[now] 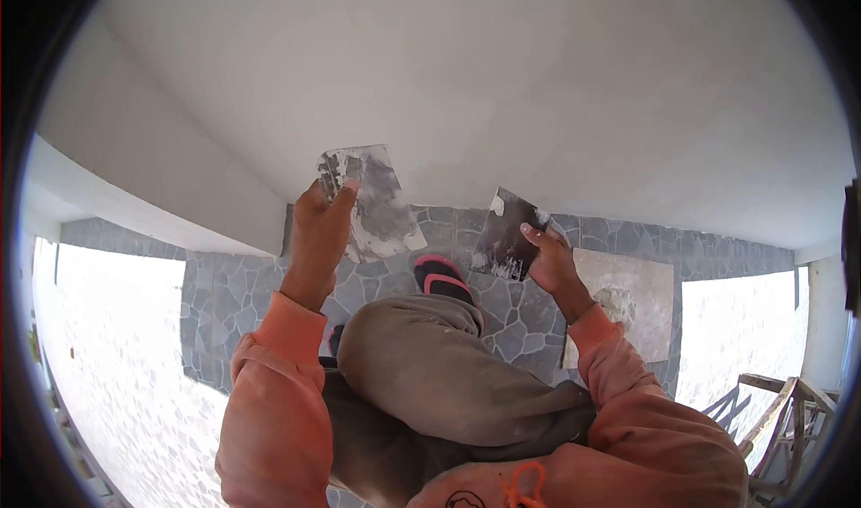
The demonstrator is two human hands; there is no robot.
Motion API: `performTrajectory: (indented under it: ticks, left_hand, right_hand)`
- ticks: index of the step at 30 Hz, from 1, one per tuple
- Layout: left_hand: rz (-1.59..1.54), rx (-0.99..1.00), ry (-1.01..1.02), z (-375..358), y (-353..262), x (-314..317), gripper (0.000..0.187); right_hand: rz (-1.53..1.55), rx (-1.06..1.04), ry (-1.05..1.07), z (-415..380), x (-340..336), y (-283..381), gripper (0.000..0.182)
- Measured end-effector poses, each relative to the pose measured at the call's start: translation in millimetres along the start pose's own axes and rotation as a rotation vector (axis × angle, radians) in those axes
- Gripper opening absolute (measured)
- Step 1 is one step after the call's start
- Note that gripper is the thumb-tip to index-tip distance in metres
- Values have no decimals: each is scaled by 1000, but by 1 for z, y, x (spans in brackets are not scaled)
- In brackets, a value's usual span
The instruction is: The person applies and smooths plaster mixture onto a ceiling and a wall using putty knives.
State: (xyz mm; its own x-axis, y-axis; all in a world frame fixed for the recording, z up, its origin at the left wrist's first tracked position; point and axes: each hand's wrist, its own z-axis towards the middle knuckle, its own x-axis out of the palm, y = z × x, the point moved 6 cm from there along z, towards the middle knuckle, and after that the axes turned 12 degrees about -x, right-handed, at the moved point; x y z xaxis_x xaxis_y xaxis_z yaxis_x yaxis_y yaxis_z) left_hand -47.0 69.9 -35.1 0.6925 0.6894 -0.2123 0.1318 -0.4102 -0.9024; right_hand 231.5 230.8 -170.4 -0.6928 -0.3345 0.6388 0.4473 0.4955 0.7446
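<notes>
My left hand [325,224] grips a wide putty blade [381,205] smeared with white and grey compound, its thumb lying on the blade's face. Closed round a darker flat blade [504,237] is my right hand [549,255]; white residue marks that blade's corners and lower edge. The two blades are apart, both held in front of the pale wall [502,86], and neither clearly touches it.
A pale board [632,302] with a patch of compound lies on the stone-patterned floor [529,315] at the right. A wooden frame [789,418] stands at the lower right. A wall ledge [161,208] juts out at the left. My sandalled foot [441,277] is below the wall.
</notes>
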Motion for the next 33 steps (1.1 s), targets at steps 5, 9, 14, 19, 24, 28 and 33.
performTrajectory:
  ticks: [5, 9, 14, 19, 24, 28, 33]
  left_hand:
    - [51, -44, -6, -10, -5, 0, 23]
    - [-49, -14, 0, -19, -5, 8, 25]
    - [-43, -43, 34, -20, 3, 8, 26]
    - [-46, 8, 33, -22, 3, 10, 21]
    - [-47, -28, 36, -24, 0, 9, 19]
    - [-51, -7, 29, -26, -3, 10, 20]
    - [-37, 18, 39, -23, 0, 7, 22]
  right_hand:
    - [242, -66, -235, 53, -73, -57, 38]
    - [218, -87, -426, 71, -83, -69, 34]
    - [201, -104, -472, 84, -93, -82, 33]
    - [31, -145, -420, 103, -96, -82, 34]
    - [347, -111, -507, 114, -60, -61, 34]
    - [288, -72, -440, 124, -49, -41, 32]
    - [239, -16, -475, 127, -23, -9, 30]
